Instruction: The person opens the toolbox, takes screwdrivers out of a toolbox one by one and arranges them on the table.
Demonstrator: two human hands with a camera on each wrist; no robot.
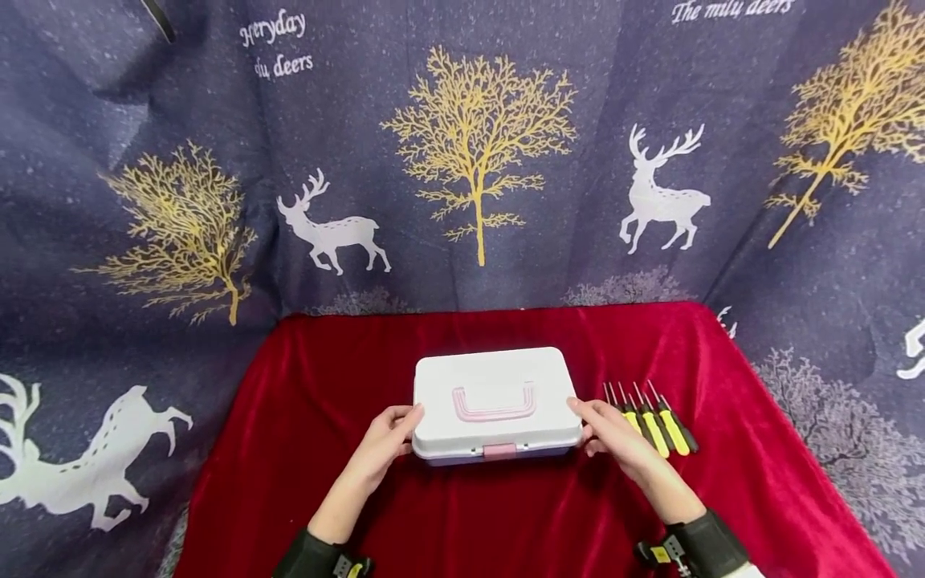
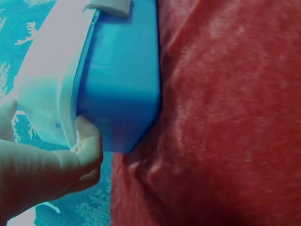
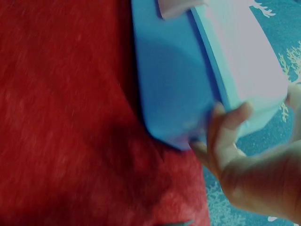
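A toolbox with a white lid (image 1: 499, 373), a blue base (image 2: 127, 61), a pink folding handle (image 1: 495, 415) and a pink front latch (image 1: 499, 452) rests on the red cloth with its lid down. At its left end my left hand (image 1: 386, 440) grips it, thumb on the lid and fingers curled at the lid's rim. My right hand (image 1: 614, 433) holds the opposite end likewise, its thumb on top. The right wrist view shows the right fingers (image 3: 223, 134) bent against the side below the rim. The toolbox's inside is hidden.
Several screwdrivers (image 1: 661, 425) with yellow and black handles lie side by side to the right of the toolbox, close to my right hand. Red velvet cloth (image 1: 311, 385) covers the table. A dark curtain (image 1: 462, 289) with deer and trees hangs behind and around it.
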